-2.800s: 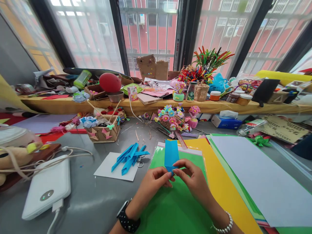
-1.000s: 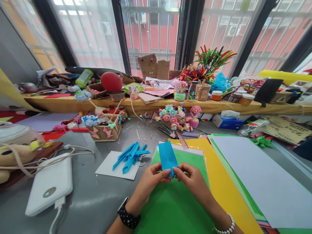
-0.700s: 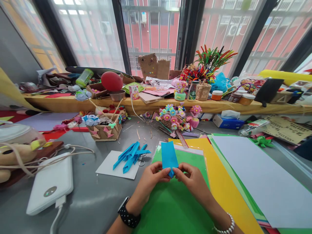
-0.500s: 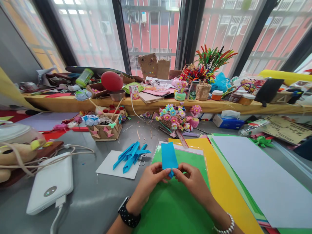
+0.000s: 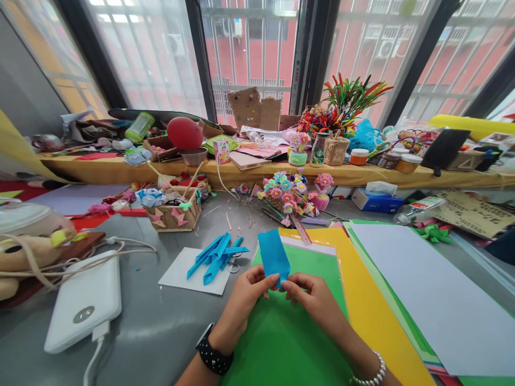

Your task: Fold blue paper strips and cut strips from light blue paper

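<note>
A strip of blue paper (image 5: 274, 253) stands up between my two hands, its lower end folded to a narrow tip. My left hand (image 5: 254, 287) pinches that lower end from the left, thumb in front. From the right, my right hand (image 5: 308, 292) grips the folded tip between thumb and fingers. Both hands are above a green sheet (image 5: 289, 343). Left of them, several folded blue paper pieces (image 5: 217, 257) lie in a pile on a white square of paper (image 5: 175, 273).
A white power bank (image 5: 86, 305) with a cable lies at the left. A decorated cardboard box (image 5: 175, 217) and a bunch of small flowers (image 5: 287, 195) stand behind. Yellow paper (image 5: 374, 316) and white sheets (image 5: 434, 300) are stacked at right; a blue tissue box (image 5: 378, 201) is farther back.
The blue paper strip has tilted, its upper end leaning to the left. My hands have shifted very slightly, and both keep their pinch on the lower end.
</note>
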### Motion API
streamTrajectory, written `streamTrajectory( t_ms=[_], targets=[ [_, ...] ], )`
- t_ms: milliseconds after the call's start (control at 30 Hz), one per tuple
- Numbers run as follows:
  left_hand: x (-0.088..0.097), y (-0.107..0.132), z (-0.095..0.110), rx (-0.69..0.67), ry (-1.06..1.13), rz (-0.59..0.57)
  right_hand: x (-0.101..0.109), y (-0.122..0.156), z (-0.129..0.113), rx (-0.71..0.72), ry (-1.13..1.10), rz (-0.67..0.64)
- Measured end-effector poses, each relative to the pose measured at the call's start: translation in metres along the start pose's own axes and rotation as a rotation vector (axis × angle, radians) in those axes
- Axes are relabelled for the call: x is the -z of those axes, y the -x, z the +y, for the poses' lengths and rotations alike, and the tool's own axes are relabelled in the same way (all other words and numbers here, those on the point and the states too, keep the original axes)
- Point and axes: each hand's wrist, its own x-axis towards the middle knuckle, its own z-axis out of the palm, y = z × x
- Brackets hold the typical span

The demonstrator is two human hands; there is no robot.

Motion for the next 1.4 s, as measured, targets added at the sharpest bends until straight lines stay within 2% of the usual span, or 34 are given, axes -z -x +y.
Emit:
streamTrajectory(
  t_ms=[200,467,667,767,833,900,967,1067,1133,1200,1333,1400],
  targets=[
    [-0.001,0.0,-0.002,0.007,0.045,-0.008,-0.002,0.001,0.0,-0.038,-0.05,-0.012],
    [-0.003,0.001,0.0,0.032,0.086,-0.026,0.0,0.001,-0.005,-0.022,0.022,0.007],
    [-0.003,-0.001,-0.003,0.005,0.055,-0.016,0.002,0.0,-0.002,-0.024,0.009,-0.048],
    [-0.002,0.0,-0.003,-0.143,-0.05,0.12,0.003,-0.001,0.001,-0.01,0.009,-0.093],
    [0.0,0.003,-0.001,-0.327,-0.198,0.255,0.005,-0.001,0.001,0.008,0.054,-0.118],
    [0.004,0.006,0.002,-0.558,-0.445,0.328,0.006,0.0,0.0,0.052,0.147,-0.128],
    [0.007,0.008,0.006,-0.794,-0.749,0.323,0.007,0.001,-0.003,0.118,0.26,-0.138],
    [0.012,0.006,0.01,-1.002,-1.099,0.167,0.008,0.002,-0.006,0.213,0.371,-0.133],
    [0.013,0.004,0.01,-1.036,-1.219,0.038,0.009,0.003,-0.006,0.254,0.398,-0.123],
    [0.012,0.002,0.008,-1.015,-1.258,-0.01,0.01,0.002,-0.006,0.278,0.406,-0.126],
    [0.01,0.003,0.007,-0.944,-1.161,0.045,0.013,0.001,-0.005,0.278,0.403,-0.08],
    [0.01,0.005,0.008,-0.846,-1.066,0.077,0.013,0.0,-0.004,0.255,0.356,-0.014]
  ],
)
